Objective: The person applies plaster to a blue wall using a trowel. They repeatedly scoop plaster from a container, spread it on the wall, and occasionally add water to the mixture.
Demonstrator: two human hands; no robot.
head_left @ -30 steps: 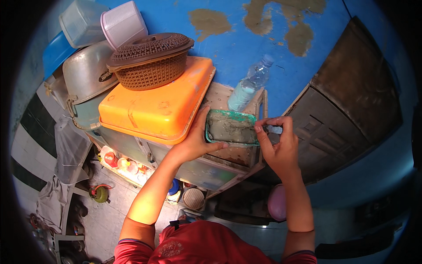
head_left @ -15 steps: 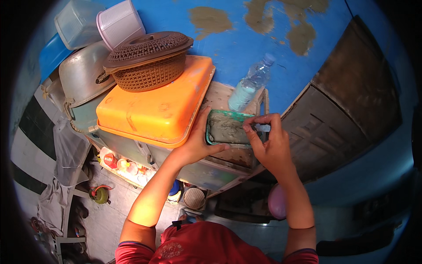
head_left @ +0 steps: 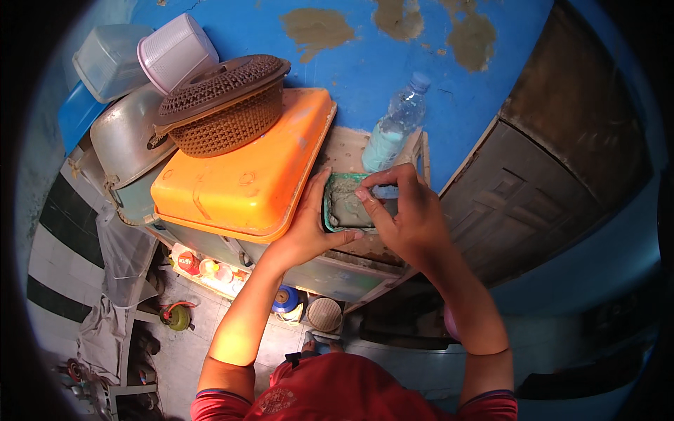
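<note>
A small green rectangular tub of wet grey paste stands on the cabinet top. My left hand grips its left side, fingers along the wall and thumb at the near edge. Over the tub's right part, my right hand is closed in a pinch on a small pale-blue piece; its kind is unclear and the fingers cover most of it. Behind the tub a clear plastic bottle with a blue cap stands, partly filled with pale liquid or showing a pale label.
Left of the tub lies an orange plastic lid carrying a brown woven-pattern basket. A metal pot and plastic bins are stacked further left. The blue wall has grey patches. A dark door stands at right.
My right hand has moved left over the paste with the pale-blue piece. The paste's surface looks more stirred up. My left hand stays at the tub; the whole view has shifted slightly.
</note>
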